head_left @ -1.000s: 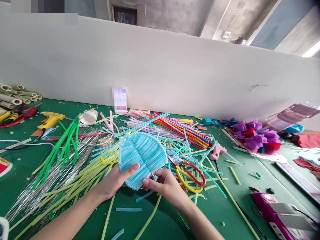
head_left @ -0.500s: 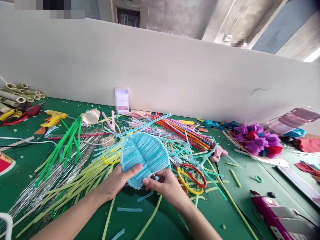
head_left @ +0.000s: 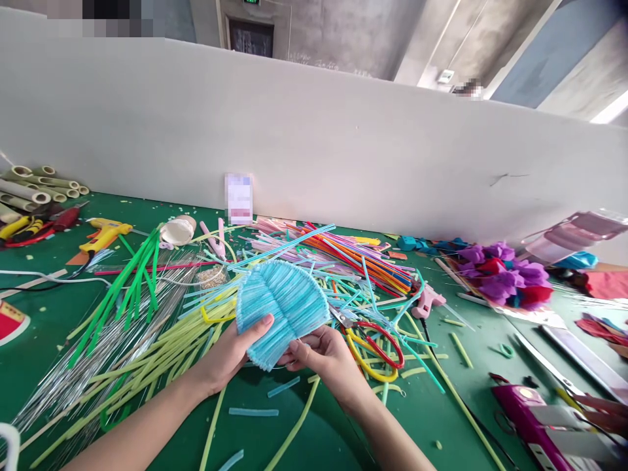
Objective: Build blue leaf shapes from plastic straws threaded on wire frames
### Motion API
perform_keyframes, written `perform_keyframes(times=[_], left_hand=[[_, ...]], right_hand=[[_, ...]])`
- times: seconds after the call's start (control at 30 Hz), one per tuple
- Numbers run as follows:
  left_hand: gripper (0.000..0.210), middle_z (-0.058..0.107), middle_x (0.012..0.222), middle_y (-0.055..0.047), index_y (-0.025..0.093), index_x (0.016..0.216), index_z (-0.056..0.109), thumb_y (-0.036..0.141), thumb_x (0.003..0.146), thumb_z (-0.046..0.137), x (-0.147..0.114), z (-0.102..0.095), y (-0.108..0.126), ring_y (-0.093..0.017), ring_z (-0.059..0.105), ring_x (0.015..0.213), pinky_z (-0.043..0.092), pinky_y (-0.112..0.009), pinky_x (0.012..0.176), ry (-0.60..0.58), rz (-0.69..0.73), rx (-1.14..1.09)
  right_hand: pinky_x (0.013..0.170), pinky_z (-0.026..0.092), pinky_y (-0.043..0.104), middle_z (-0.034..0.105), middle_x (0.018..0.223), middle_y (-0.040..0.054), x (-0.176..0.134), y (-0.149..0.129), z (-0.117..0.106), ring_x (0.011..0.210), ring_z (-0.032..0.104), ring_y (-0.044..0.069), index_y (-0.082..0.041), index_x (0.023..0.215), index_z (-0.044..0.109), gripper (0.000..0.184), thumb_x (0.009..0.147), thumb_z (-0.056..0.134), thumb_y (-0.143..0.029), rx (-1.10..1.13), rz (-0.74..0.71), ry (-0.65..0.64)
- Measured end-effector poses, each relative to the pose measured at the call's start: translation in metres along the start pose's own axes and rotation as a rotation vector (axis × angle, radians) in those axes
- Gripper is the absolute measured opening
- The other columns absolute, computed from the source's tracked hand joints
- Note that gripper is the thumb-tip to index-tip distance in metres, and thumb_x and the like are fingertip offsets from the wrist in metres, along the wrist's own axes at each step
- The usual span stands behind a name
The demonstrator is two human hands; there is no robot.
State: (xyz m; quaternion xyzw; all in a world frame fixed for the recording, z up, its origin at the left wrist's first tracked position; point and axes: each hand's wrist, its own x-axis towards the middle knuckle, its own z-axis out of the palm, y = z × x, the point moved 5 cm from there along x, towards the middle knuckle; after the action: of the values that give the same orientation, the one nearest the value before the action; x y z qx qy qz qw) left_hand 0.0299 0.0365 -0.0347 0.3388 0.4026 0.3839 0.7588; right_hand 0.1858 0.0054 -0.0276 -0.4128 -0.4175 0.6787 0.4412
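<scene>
Left hand [head_left: 227,355] grips blue leaf [head_left: 284,304], thumb on top, centre of frame; right hand [head_left: 324,361] pinches its lower-right edge. Hard thumb pressure could crease it; dipping rightward could snag scissors [head_left: 360,325] just beside.

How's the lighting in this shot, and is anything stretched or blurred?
Head view: soft shadow on the green table below the blue leaf-shaped piece, whose ribs read clearly; head view: pale sheen on the table's right side; head view: the pink container looks slanted and stretched near the edge; head view: the upright rectangle is pixelated.
</scene>
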Motion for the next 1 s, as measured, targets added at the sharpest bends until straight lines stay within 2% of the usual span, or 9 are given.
perform_keyframes(times=[0.23, 0.43, 0.6, 0.7, 0.77, 0.87, 1.0], left_hand=[[0.060, 0.075, 0.119, -0.009, 0.019, 0.132, 0.062, 0.043, 0.080, 0.080, 0.000, 0.000, 0.000, -0.031, 0.068, 0.113, 0.054, -0.039, 0.091, -0.006, 0.024, -0.006], [0.055, 0.075, 0.120, -0.011, 0.018, 0.128, 0.064, 0.041, 0.080, 0.079, 0.003, -0.004, -0.001, -0.033, 0.067, 0.114, 0.056, -0.041, 0.088, 0.024, 0.021, 0.002], [0.050, 0.077, 0.115, -0.011, 0.017, 0.119, 0.069, 0.043, 0.078, 0.081, 0.000, 0.002, 0.001, -0.033, 0.070, 0.109, 0.057, -0.039, 0.085, -0.002, 0.021, 0.009], [0.057, 0.077, 0.117, -0.010, 0.018, 0.126, 0.066, 0.043, 0.077, 0.082, 0.000, 0.002, -0.001, -0.032, 0.069, 0.111, 0.057, -0.038, 0.088, -0.017, 0.017, -0.009], [0.064, 0.075, 0.120, -0.009, 0.021, 0.134, 0.061, 0.042, 0.077, 0.082, 0.001, -0.001, -0.001, -0.032, 0.068, 0.115, 0.056, -0.037, 0.089, 0.020, 0.015, -0.026], [0.073, 0.072, 0.128, -0.008, 0.027, 0.142, 0.053, 0.041, 0.077, 0.083, 0.003, -0.008, 0.000, -0.031, 0.065, 0.119, 0.056, -0.037, 0.092, 0.089, 0.014, -0.051], [0.080, 0.069, 0.132, -0.010, 0.028, 0.146, 0.048, 0.038, 0.075, 0.084, 0.003, -0.008, 0.002, -0.033, 0.067, 0.118, 0.054, -0.043, 0.097, 0.106, -0.014, -0.070]], right_hand=[[0.069, 0.060, 0.026, 0.078, 0.078, 0.0120, 0.001, 0.001, 0.002, 0.072, 0.076, 0.020, -0.011, 0.090, 0.071, 0.046, 0.075, 0.080, -0.053, 0.000, -0.003, -0.001], [0.072, 0.060, 0.027, 0.078, 0.083, 0.0105, 0.000, -0.001, 0.004, 0.075, 0.077, 0.020, -0.013, 0.098, 0.068, 0.046, 0.073, 0.084, -0.048, 0.036, 0.001, -0.012], [0.069, 0.060, 0.026, 0.077, 0.076, 0.0095, 0.001, 0.003, 0.002, 0.071, 0.075, 0.019, -0.012, 0.089, 0.071, 0.043, 0.072, 0.085, -0.049, 0.007, 0.012, 0.013], [0.069, 0.060, 0.026, 0.077, 0.074, 0.0083, 0.001, 0.003, 0.000, 0.070, 0.075, 0.018, -0.012, 0.086, 0.072, 0.040, 0.073, 0.084, -0.048, -0.009, 0.017, 0.028], [0.069, 0.060, 0.026, 0.077, 0.078, 0.0074, 0.000, -0.002, -0.003, 0.073, 0.075, 0.017, -0.013, 0.088, 0.072, 0.038, 0.074, 0.084, -0.047, -0.013, -0.016, 0.058], [0.067, 0.059, 0.025, 0.077, 0.085, 0.0052, -0.001, -0.015, -0.013, 0.075, 0.074, 0.016, -0.016, 0.091, 0.070, 0.034, 0.075, 0.083, -0.044, -0.015, -0.148, 0.177], [0.068, 0.059, 0.026, 0.077, 0.080, 0.0036, -0.002, -0.024, -0.025, 0.074, 0.073, 0.016, -0.018, 0.090, 0.066, 0.033, 0.075, 0.085, -0.041, -0.021, -0.254, 0.268]])
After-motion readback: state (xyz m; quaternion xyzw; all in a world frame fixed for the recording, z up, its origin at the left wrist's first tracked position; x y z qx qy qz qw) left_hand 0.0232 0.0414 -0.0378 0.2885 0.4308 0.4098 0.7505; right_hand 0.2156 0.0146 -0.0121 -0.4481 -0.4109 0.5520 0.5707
